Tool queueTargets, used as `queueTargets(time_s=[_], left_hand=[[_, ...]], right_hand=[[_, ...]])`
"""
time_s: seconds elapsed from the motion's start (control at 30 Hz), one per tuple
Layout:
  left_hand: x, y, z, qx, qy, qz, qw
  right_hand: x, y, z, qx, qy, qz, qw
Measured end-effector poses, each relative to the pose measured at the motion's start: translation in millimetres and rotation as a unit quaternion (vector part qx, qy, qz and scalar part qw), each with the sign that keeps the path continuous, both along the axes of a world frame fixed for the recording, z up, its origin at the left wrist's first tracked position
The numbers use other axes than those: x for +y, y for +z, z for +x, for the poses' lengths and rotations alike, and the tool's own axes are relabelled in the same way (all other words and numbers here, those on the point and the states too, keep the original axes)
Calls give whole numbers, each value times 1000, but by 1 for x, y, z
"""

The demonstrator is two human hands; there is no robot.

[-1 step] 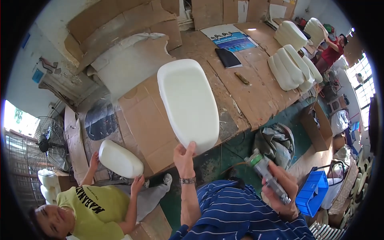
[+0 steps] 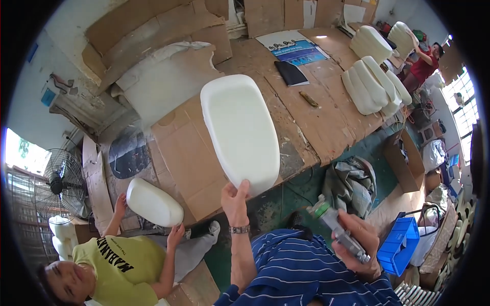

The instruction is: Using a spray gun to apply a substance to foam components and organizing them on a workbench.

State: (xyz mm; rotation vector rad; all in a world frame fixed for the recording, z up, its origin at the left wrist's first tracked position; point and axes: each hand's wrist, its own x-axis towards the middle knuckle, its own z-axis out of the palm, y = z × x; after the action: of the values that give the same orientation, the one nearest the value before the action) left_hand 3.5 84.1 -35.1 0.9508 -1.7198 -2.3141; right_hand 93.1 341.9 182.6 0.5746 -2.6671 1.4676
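Observation:
My left hand point(image 2: 236, 205) is closed on the near end of a cream-white oblong moulded shell point(image 2: 240, 127), thumb on its face, fingers behind. The shell has a raised, rounded rim and a shallow hollow; it is held tilted up in front of the cardboard-covered table. To the right, my right hand point(image 2: 360, 242) is wrapped round a grey hand tool point(image 2: 337, 224) with a green band near its front end. Its exact kind I cannot make out. The tool is apart from the shell.
At the left a person point(image 2: 122, 260) in a yellow-green shirt holds a similar white piece point(image 2: 154, 202). Several cream pieces point(image 2: 365, 86) stand on the table point(image 2: 326, 120), where a dark folder point(image 2: 290, 74) also lies. A blue crate point(image 2: 400, 245) and a cardboard box point(image 2: 403, 160) are right. A fan point(image 2: 57, 181) stands left.
My right hand's tool has moved slightly to the left, its front end tipping a little. The left hand and the shell look almost still.

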Motion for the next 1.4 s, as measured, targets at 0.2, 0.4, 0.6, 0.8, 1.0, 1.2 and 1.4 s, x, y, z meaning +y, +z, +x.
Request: queueTargets(time_s=[0.2,0.4,0.6,0.8,1.0,1.2,1.4], left_hand=[[-7,1,-1,-1,13,33,999],[-12,4,2,58,-27,128,990],[-24,-5,7,118,-32,172,977],[-22,-15,8,102,-18,168,980],[-18,-16,7,101,-16,183,978],[-19,-16,7,101,-13,177,979],[-18,-16,6,101,-13,176,979]], right_hand=[[-3,-5,-1,15,-98,4,995],[7,-9,3,4,-102,9,995],[17,-13,15,-7,-131,4,991],[26,-10,22,-24,-110,3,994],[39,-16,35,-40,-111,6,993],[46,-7,39,-34,12,10,999],[58,-10,49,9,-73,19,997]])
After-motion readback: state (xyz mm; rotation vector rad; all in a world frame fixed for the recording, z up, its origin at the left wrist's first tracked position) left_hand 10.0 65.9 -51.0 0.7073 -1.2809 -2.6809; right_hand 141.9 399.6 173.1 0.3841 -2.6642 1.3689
